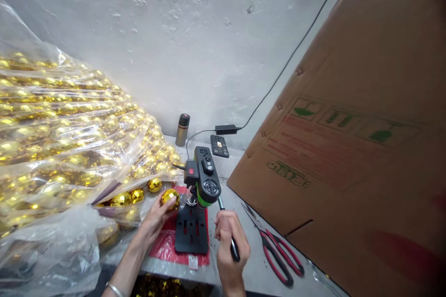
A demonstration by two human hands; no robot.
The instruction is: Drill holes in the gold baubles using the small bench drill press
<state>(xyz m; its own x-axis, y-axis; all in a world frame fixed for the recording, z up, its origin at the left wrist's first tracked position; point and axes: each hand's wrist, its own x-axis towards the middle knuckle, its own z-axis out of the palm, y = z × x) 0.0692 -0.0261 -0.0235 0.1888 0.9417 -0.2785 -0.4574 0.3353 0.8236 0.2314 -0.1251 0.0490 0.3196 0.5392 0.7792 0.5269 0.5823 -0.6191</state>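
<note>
My left hand [160,213] grips a shiny gold mirrored ball [170,199] beside a small black bench drill press [208,178]. The ball is close to the left of the machine's lower head, above its slotted black base plate [191,232]. Whether it touches the machine I cannot tell. My right hand [232,246] is wrapped round the black-ended metal lever [235,249] on the machine's right side. Under the base lies red plastic sheeting [167,243]. The drill tip is hidden behind the head and ball.
A clear plastic bag [69,139] full of gold balls fills the left, with a loose ball [154,185] near its mouth. Scissors [278,250] lie to the right, below a large cardboard box [348,139]. Behind stand a bottle [182,130], a phone [219,146] and a power adapter [226,129].
</note>
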